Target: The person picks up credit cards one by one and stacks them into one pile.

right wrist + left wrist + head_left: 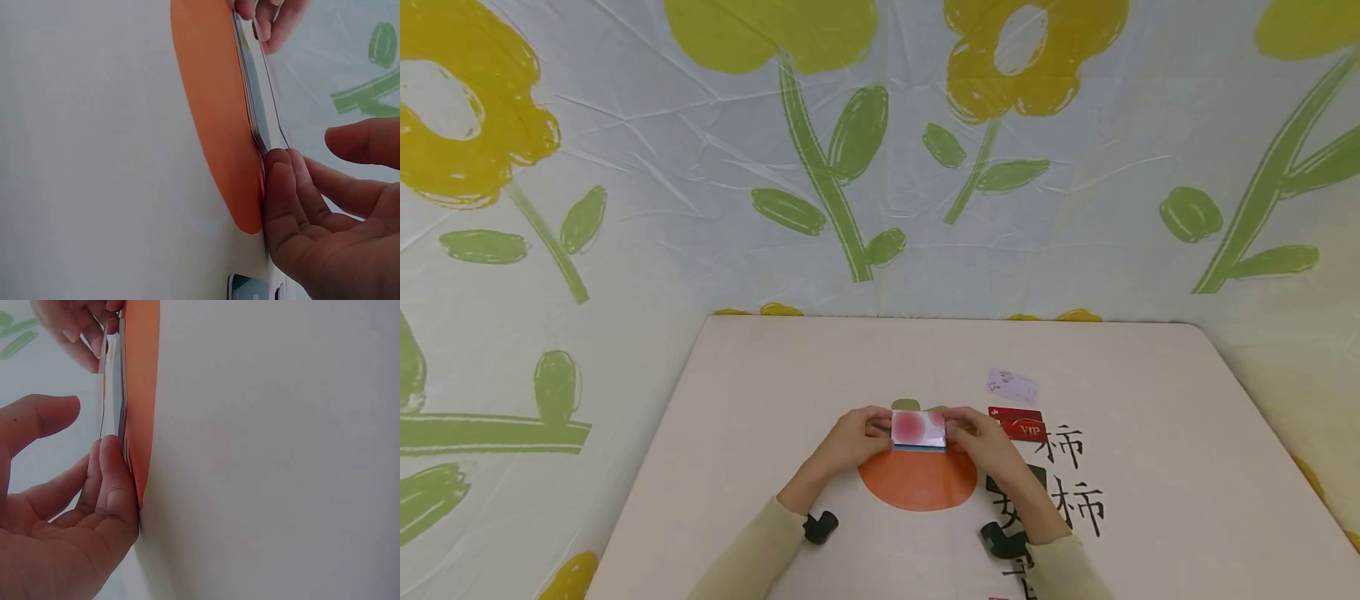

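A white card with pink blotches (pixel 917 427) is held by its two short ends between my left hand (pixel 848 437) and my right hand (pixel 988 442). Under it lies a stack of cards (pixel 123 381), whose layered edges show in both wrist views. A narrow gap separates the upper card (pixel 275 94) from the stack. In the left wrist view, the left fingertips (pixel 114 456) meet the card's end, while the thumb stands apart from it. The right fingertips (pixel 281 169) pinch the opposite end, with that thumb also raised away.
Right of the hands lie a pale purple card (pixel 1012 386), a red VIP card (pixel 1026 423) and a dark card (pixel 1036 477) partly covered by the right wrist. The pale tabletop (pixel 775 367) bears an orange persimmon print (pixel 917 483) and black characters (pixel 1086 504). A flowered cloth (pixel 700 208) hangs behind.
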A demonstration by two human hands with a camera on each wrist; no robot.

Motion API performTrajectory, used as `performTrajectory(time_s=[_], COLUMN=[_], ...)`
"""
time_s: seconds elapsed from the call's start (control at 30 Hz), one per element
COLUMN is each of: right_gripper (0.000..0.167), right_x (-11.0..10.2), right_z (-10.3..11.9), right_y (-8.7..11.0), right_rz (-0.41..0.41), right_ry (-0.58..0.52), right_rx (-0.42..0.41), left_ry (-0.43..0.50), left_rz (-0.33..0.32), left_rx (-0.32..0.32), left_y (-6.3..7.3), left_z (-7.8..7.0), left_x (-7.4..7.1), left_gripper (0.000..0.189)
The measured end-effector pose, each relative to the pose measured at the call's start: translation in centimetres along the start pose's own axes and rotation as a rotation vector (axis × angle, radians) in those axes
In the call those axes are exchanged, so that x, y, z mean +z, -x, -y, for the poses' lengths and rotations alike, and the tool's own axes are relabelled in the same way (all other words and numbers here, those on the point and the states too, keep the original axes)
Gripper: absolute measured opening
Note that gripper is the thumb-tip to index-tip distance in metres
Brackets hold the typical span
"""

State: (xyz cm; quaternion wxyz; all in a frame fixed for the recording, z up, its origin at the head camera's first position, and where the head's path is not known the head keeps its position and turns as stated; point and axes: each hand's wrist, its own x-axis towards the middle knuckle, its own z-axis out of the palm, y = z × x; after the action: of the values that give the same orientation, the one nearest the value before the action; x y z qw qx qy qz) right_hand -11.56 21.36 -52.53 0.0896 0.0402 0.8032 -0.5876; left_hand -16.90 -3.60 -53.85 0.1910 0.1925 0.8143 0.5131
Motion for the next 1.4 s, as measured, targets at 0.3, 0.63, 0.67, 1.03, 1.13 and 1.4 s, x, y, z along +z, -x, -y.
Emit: performTrajectory(time_s=[0.3, 0.63, 0.67, 1.03, 1.13, 1.4], right_gripper=[0.030, 0.029, 0.029, 0.030, 0.030, 0.030], right_x=[-0.09, -0.02, -0.01, 0.13, 0.13, 0.15], right_z=[-0.20, -0.15, -0.19, -0.57, -0.55, -0.32], right_y=[-0.11, -0.13, -0.15, -0.23, -0.19, -0.12], right_rz=[0.007, -0.003, -0.005, -0.007, -0.003, -0.006], right_ry=[0.052, 0.093, 0.099, 0.110, 0.108, 0.123], right_rx=[0.008, 0.007, 0.010, 0.028, 0.031, 0.028], left_ry=[-0.043, -0.084, -0.088, -0.099, -0.105, -0.109], left_rz=[0.012, 0.026, 0.025, 0.022, 0.021, 0.018], left_rx=[-0.002, 0.003, 0.006, 0.007, 0.003, -0.010], left_y=[0.07, -0.15, -0.16, -0.19, -0.19, -0.06], left_z=[-0.16, -0.19, -0.19, -0.39, -0.39, -0.41], left_x=[0.05, 0.14, 0.16, 0.31, 0.31, 0.30], left_gripper=[0.041, 0.040, 0.039, 0.039, 0.038, 0.039])
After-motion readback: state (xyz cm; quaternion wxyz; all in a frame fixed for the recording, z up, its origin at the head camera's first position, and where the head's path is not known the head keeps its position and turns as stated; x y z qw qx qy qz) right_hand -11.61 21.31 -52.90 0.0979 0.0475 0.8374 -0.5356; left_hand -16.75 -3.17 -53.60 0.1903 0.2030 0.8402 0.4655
